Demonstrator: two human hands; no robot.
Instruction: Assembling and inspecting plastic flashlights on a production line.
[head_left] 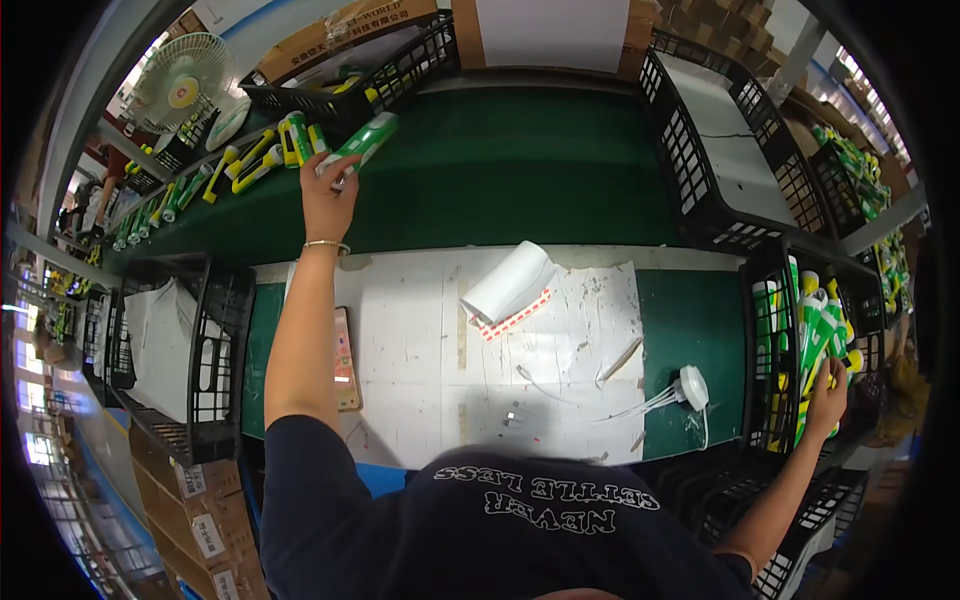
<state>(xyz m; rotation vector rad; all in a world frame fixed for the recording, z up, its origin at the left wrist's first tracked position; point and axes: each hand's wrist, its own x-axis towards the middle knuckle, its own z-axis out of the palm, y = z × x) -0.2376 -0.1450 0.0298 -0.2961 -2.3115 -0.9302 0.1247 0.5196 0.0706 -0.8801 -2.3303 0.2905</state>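
My left hand (334, 188) reaches far out over the green work surface, its fingers closed round the near end of a green-and-white tube (374, 139). The tube tilts up toward the right. More green tubes with yellow handle-like parts (258, 168) lie just left of that hand. At the far right my right hand (827, 402) is down in a black crate (757, 424) filled with green, white and yellow tubes (818, 322). Its fingers bend against the tubes and seem to grip one; the exact hold is partly hidden.
On the white board (420, 400) lie a white roll (510, 282), a phone (346, 360) and a white round charger with cables (691, 387). Black crates stand at left (222, 385), back (425, 55) and back right (690, 190). A fan (183, 92) is at the far left.
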